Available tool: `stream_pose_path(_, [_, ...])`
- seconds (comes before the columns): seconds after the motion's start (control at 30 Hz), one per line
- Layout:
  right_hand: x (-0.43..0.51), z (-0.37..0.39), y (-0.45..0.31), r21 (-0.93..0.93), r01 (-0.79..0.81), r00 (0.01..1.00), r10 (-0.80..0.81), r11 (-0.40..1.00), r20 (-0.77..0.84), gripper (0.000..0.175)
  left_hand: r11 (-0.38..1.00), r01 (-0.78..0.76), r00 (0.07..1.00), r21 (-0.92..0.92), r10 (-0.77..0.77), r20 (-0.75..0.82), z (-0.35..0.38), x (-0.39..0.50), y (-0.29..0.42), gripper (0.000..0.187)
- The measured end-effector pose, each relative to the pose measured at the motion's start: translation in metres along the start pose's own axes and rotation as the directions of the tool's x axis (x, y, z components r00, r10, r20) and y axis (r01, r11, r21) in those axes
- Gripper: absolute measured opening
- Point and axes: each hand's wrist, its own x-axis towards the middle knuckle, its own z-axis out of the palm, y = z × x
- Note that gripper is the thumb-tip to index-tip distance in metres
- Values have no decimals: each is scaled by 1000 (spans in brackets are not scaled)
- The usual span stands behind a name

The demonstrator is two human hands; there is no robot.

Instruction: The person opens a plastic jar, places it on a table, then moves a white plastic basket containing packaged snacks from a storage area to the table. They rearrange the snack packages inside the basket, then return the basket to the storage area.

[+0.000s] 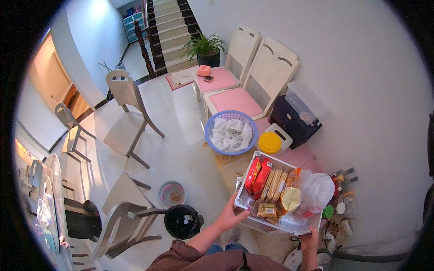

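Observation:
Both my hands hold a white plastic bin [305, 232] in front of my body. My left hand [230, 213] grips its left corner, thumb over the rim. At the near right edge my right hand [309, 237] has hold of the rim, its fingers partly hidden. Inside the bin lie red snack packets [261, 178], a pack of stick-shaped biscuits or wafers [274, 184], a small packaged snack [267, 210], a round pale yellow item [291, 199] and a clear plastic bag [317, 189]. Beyond the bin are a yellow-lidded jar [270, 142] and a blue plastic basket [207, 130] holding white cloth or plastic.
Two white chairs with pink seats [237, 101] stand by the wall. A dark box [295, 118] carries a clear container. Bottles and jars [342, 194] stand to the right. Lower left are a black bin [181, 223], a basin [172, 194] and a chair [127, 210].

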Motion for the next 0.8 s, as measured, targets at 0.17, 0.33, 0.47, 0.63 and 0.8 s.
stream_pose_path(0.17, [-21,28,-5,-25,-32,998,33,999,50,42,997,-73,997,-8,72,-36,-21,-14,-2,84])
stream_pose_path(0.33, [-40,65,-13,-34,11,999,-10,999,40,42,995,-100,991,29,102,-92,-48,-34,16,84])
stream_pose_path(0.47, [-43,86,-15,-53,63,993,-57,997,105,40,988,-143,979,60,150,-136,-66,-51,33,84])
stream_pose_path(0.63, [-56,112,-15,-33,33,979,-25,999,201,36,974,-204,950,97,221,-220,-91,-86,49,85])
stream_pose_path(0.8, [-92,125,-36,-112,1,924,42,994,381,42,969,-225,907,106,248,-339,-76,-139,65,85])
